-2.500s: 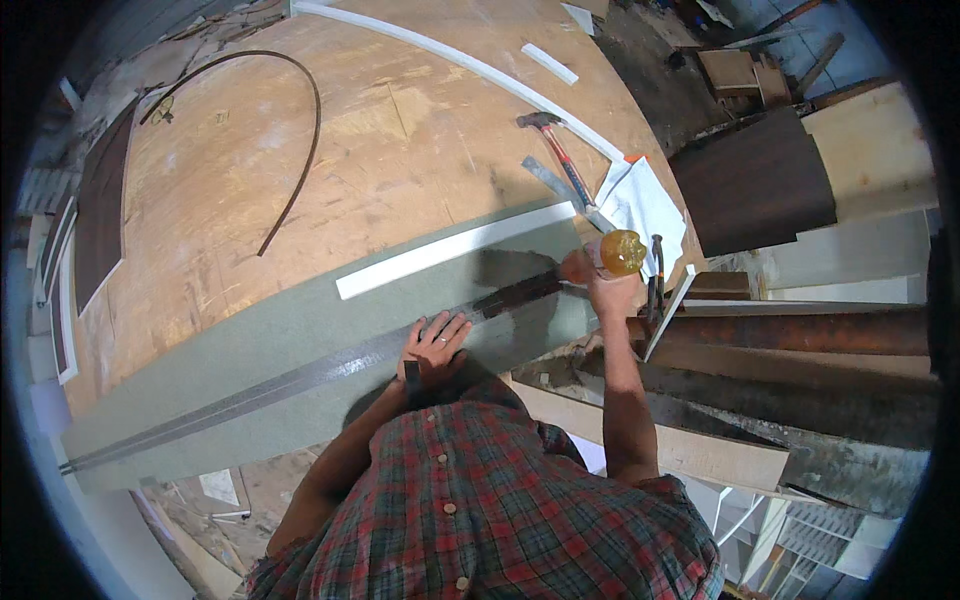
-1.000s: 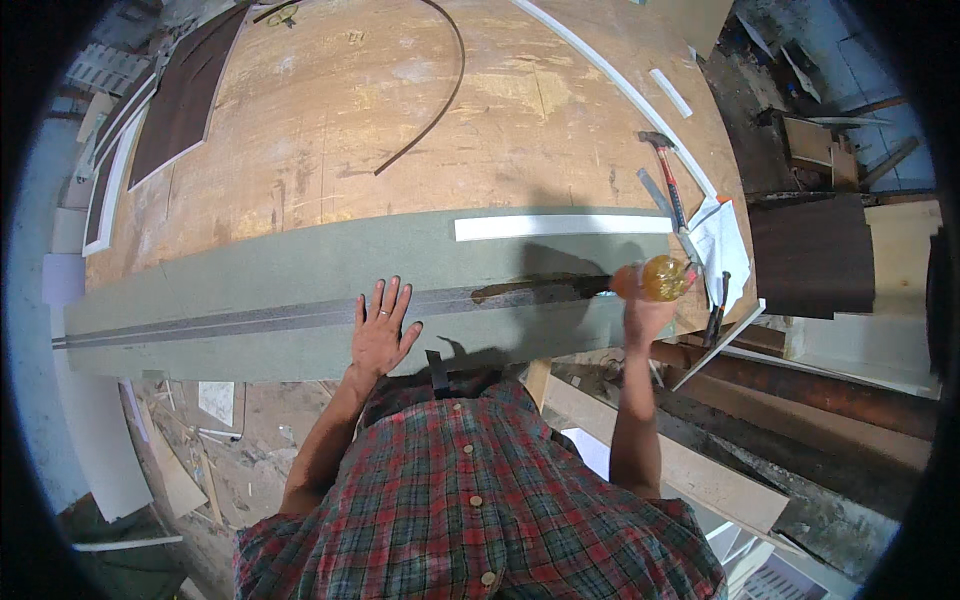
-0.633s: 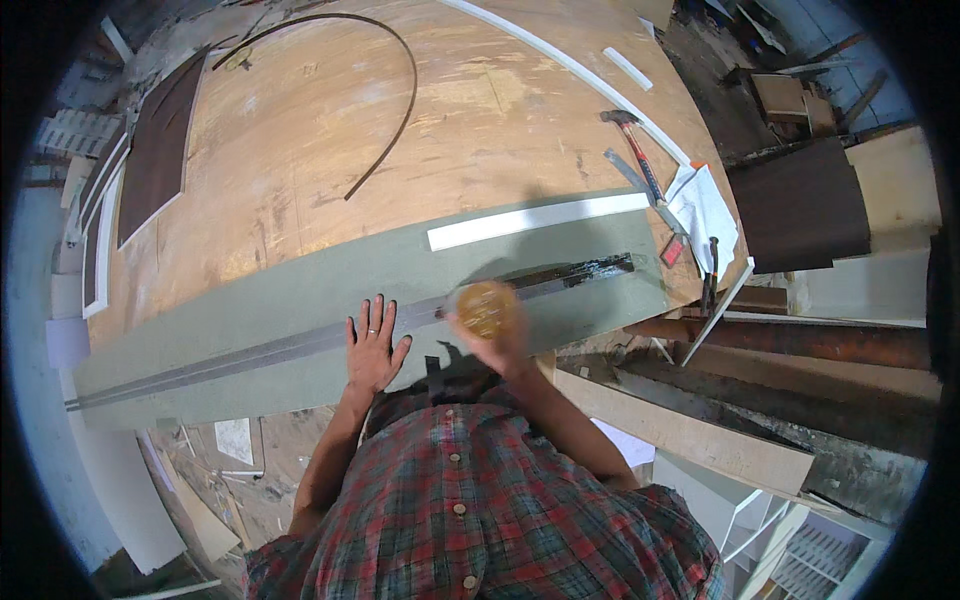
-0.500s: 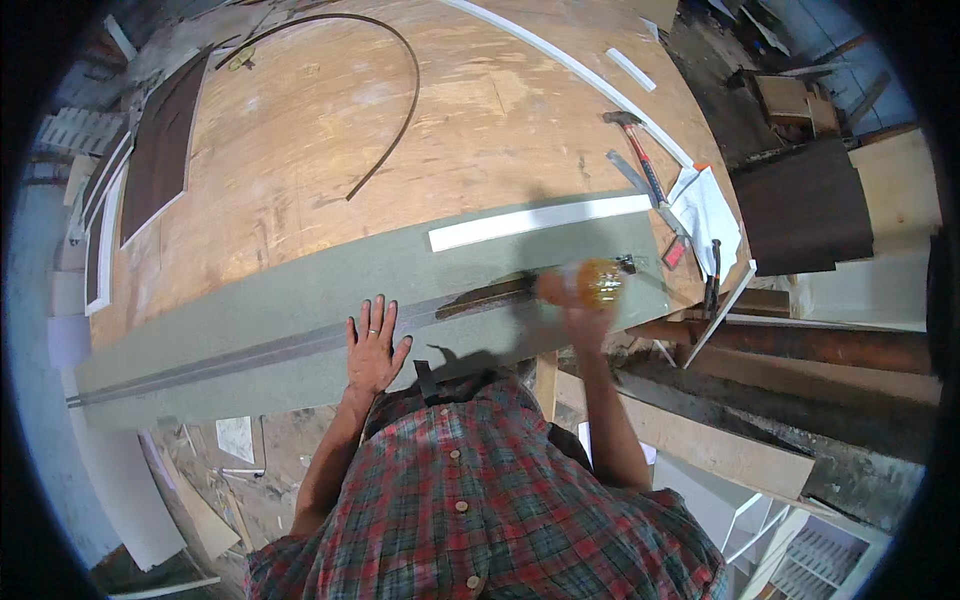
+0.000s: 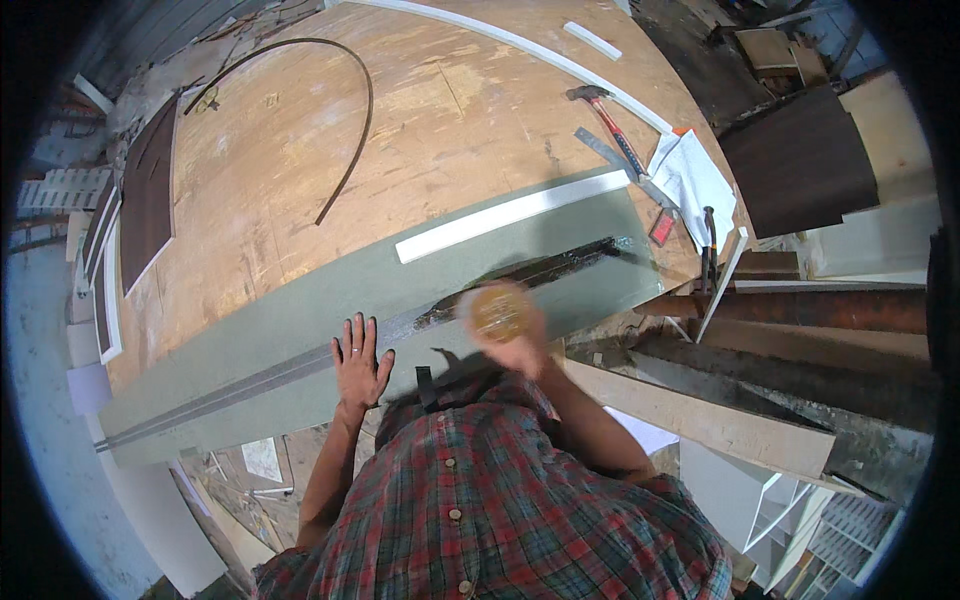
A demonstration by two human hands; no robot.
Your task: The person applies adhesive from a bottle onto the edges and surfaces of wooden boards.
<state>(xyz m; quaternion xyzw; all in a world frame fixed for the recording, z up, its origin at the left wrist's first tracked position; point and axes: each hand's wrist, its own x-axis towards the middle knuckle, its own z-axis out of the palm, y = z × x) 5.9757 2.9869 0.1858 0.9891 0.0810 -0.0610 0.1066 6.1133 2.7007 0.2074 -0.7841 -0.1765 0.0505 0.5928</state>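
A long grey-green board lies along the near side of the table, with a narrow grey strip running down it. Over the strip's right half spreads a dark, glossy wet patch. My right hand grips a see-through container of amber liquid just above the patch's left part. Motion smears it, so its mouth and exact shape cannot be made out. My left hand rests flat on the board left of the patch, fingers spread, holding nothing.
A white strip lies across the board's far edge. Beyond it are a hammer, a metal ruler, a red block, a white cloth and a black-handled tool. A curved brown strip lies on the wooden tabletop.
My right hand has moved left along the strip with the container. More of the dark wet patch shows behind it. My left hand stays flat on the board; the whole view has shifted slightly.
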